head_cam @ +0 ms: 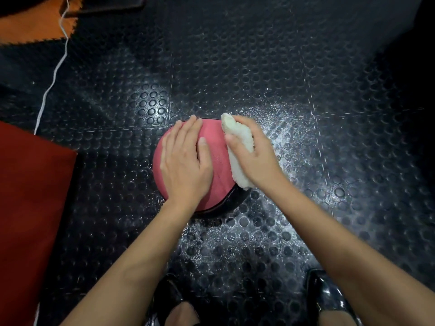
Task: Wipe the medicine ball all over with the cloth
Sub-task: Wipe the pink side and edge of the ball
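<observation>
A pink medicine ball [217, 161] with a black band along its lower right edge sits on the black studded rubber floor. My left hand [186, 161] lies flat on the ball's top left, fingers straight and pointing away from me. My right hand [254, 154] grips a folded white cloth [237, 147] and presses it against the ball's right side. The cloth runs from the ball's far rim down to the black band. The ball's far and right faces are hidden by my hands and the cloth.
A dark red mat [30, 208] lies at the left. An orange mat [35, 27] sits at the far left corner, and a white cord [55, 71] trails across the floor beside it. My two black shoes [327, 295] stand at the bottom edge. White dust speckles the floor [294, 137] on the right.
</observation>
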Tool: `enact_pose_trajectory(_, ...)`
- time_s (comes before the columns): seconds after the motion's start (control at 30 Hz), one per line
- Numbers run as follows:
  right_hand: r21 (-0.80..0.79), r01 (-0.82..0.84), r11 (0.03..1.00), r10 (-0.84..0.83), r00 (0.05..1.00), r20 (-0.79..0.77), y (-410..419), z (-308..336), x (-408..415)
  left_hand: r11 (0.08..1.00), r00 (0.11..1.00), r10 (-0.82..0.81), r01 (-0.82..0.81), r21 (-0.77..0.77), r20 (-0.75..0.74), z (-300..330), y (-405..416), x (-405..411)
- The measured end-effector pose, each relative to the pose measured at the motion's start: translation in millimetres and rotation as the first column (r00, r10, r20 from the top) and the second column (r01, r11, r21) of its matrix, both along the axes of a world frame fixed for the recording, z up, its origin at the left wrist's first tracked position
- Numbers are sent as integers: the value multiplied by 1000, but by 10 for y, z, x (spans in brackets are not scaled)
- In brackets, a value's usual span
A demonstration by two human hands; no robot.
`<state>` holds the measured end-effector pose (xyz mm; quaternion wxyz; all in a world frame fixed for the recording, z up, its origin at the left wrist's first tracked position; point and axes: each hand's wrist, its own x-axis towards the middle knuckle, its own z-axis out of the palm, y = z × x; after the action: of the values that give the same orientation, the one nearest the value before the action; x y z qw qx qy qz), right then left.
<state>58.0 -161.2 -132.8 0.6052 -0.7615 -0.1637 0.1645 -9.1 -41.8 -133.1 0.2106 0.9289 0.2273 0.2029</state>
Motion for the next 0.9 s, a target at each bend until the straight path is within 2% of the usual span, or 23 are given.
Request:
enact_pose_trajectory(0.07, -58, 61, 996, -50, 983, 175, 51, -49, -72, 994, 997, 75, -77, -80, -24, 26, -13, 19)
enact_pose_trajectory(0.13, -103, 90, 991, -60, 963, 264, 56, -30, -50, 987, 991, 121, -126, -104, -51, 27, -10, 24)
enact_pose_trajectory(0.17, -128, 91, 988, -58, 969, 242, 44, -3, 14, 990, 992, 110, -114, -81, -62, 27, -7, 20)
enact_pose_trajectory(0.27, -231, 82, 970, -82, 997, 10, 38, 99, 303, 997, 993, 77, -77, 2, -92, -2, -37, 38)
enact_pose_trajectory(0.3, -304, 85, 949, -81, 996, 27, 69, 119, 360, 996, 991, 84, -82, 24, -101, -7, -65, 61)
enact_pose_trajectory(0.33, -389, 111, 914, -62, 989, 137, 123, 143, 357, 995, 990, 96, -91, 45, -106, -8, -106, 88)
enact_pose_trajectory(0.4, -494, 109, 863, 96, 924, 371, 240, 204, 256, 993, 988, 107, -101, 68, -107, -18, -169, 120)
enact_pose_trajectory(0.47, -499, 57, 865, 203, 869, 451, 254, 200, 201, 993, 990, 100, -93, 73, -99, -29, -160, 104)
enact_pose_trajectory(0.5, -491, 45, 870, 191, 887, 420, 199, 172, 223, 994, 991, 94, -89, 62, -91, -34, -129, 85)
enact_pose_trajectory(0.57, -465, 49, 884, 74, 967, 243, 57, 67, 330, 996, 993, 86, -83, 40, -78, -28, -70, 45)
enact_pose_trajectory(0.63, -499, 87, 862, -24, 991, 133, -4, 31, 380, 995, 994, 79, -75, 62, -71, -11, -82, 43)
enact_pose_trajectory(0.7, -553, 140, 821, 21, 961, 276, 70, 94, 294, 993, 995, 78, -72, 90, -65, -14, -115, 53)
enact_pose_trajectory(0.8, -530, 77, 844, 189, 883, 430, 156, 241, 47, 993, 995, 73, -66, 95, -72, -28, -85, 25)
enact_pose_trajectory(0.87, -518, 96, 850, 158, 892, 424, 135, 235, 73, 994, 995, 60, -53, 91, -83, -23, -61, 18)
enact_pose_trajectory(0.9, -533, 112, 839, 110, 924, 366, 126, 193, 161, 995, 995, 54, -46, 94, -89, -20, -62, 16)
